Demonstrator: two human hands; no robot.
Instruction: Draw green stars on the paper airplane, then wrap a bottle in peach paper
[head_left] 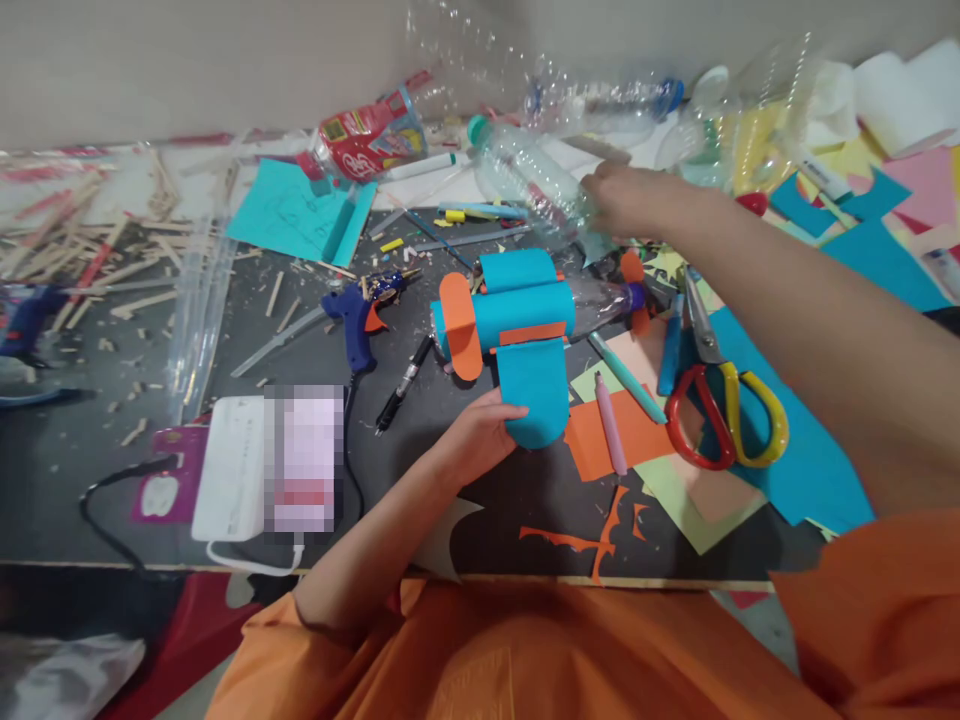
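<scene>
A model airplane (pixel 525 315), made from a plastic bottle wrapped in blue and orange paper, lies across the middle of the dark tabletop. My left hand (pixel 484 437) pinches its near blue wing, thumb on top. Further back, my right hand (pixel 626 200) is closed at the bottom end of a clear plastic bottle (pixel 525 170) with a green cap; its fingertips are partly hidden. An orange paper propeller (pixel 634 290) sits at the airplane's purple-capped nose. Left of the tail rests a blue glue gun (pixel 356 315), and a black pen (pixel 405 385) lies close by.
Large scissors (pixel 720 400) with red and yellow handles lie at right on coloured paper sheets (pixel 795 430). A white power bank (pixel 231 470) and a blurred-out phone with cables are at front left. Wooden sticks (pixel 67 240) litter the left; more bottles (pixel 371 135) line the wall.
</scene>
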